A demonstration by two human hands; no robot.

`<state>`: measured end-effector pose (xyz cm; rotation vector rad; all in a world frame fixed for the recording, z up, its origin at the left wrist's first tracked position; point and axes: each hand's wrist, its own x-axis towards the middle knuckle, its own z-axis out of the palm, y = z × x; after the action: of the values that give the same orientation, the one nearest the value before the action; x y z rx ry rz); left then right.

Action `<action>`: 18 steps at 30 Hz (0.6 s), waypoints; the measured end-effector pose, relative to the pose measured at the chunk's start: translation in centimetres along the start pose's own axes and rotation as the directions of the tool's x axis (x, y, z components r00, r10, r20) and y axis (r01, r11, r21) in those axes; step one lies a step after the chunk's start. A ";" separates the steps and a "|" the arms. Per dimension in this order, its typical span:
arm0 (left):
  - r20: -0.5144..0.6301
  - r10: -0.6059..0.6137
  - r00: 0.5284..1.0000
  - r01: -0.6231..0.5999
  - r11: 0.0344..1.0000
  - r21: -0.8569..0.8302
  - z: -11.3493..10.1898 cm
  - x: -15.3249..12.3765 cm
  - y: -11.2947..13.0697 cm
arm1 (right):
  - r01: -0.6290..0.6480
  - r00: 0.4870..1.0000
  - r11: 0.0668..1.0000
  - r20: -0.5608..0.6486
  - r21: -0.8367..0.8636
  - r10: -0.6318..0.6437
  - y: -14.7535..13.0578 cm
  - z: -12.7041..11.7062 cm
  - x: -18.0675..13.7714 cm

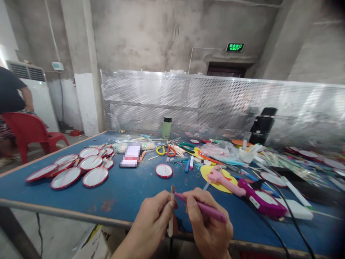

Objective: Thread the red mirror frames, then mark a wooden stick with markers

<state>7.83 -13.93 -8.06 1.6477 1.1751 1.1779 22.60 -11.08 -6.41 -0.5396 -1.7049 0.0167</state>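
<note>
My left hand [152, 219] pinches a flat wooden craft stick [171, 228], held upright over the table's front edge. In my right hand [206, 223] is a pink marker pen [212, 211], gripped like a pencil. Its tip points left and meets, or nearly meets, the upper part of the stick, where a dark patch shows. Beyond my hands lies a round white disc with a red rim [164, 171]. Right of it a pink glue gun [222, 178] rests on a yellow paddle-shaped piece [207, 172].
Several red-rimmed discs [66, 177] are heaped at the left of the blue table [129, 196]. A phone [131, 155], yellow-handled scissors [161, 150], a green bottle [167, 128] and a purple device [261, 199] with black cables lie around. A person [12, 93] is by a red chair [29, 133].
</note>
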 end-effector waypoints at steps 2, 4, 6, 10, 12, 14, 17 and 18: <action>-0.007 0.005 1.000 -0.005 1.000 0.000 0.0 0.0 0.0 | 0.001 1.000 1.000 0.003 0.000 -0.001 0.0 -0.1 0.0; -0.003 0.005 1.000 -0.005 1.000 0.002 0.0 0.0 0.0 | -0.001 1.000 1.000 0.006 0.001 0.001 -0.1 -0.1 0.0; -0.001 0.002 1.000 -0.002 1.000 0.006 0.1 0.1 -0.1 | 0.001 1.000 1.000 0.011 0.001 -0.001 -0.1 -0.2 0.0; -0.010 0.000 1.000 0.000 1.000 0.011 0.1 0.2 -0.2 | 0.014 0.999 1.000 0.039 -0.007 -0.014 -0.1 -0.1 0.0; -0.003 -0.005 1.000 0.005 1.000 0.011 0.1 0.2 -0.2 | 0.015 0.998 1.000 0.053 -0.008 -0.014 0.0 0.0 0.0; 0.000 -0.008 1.000 0.008 1.000 0.012 0.1 0.2 -0.2 | 0.009 0.999 1.000 0.050 -0.003 -0.009 0.1 0.0 0.0; -0.007 -0.011 1.000 0.011 1.000 0.010 0.1 0.1 -0.1 | -0.001 0.999 1.000 0.035 0.003 0.001 0.0 0.1 0.0; -0.009 -0.009 1.000 0.009 1.000 0.008 0.1 0.1 0.0 | -0.001 0.999 1.000 0.032 0.001 0.001 0.0 0.1 0.0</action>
<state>7.95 -13.86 -8.08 1.6432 1.1935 1.1772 22.55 -11.03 -6.39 -0.5413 -1.7354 0.0271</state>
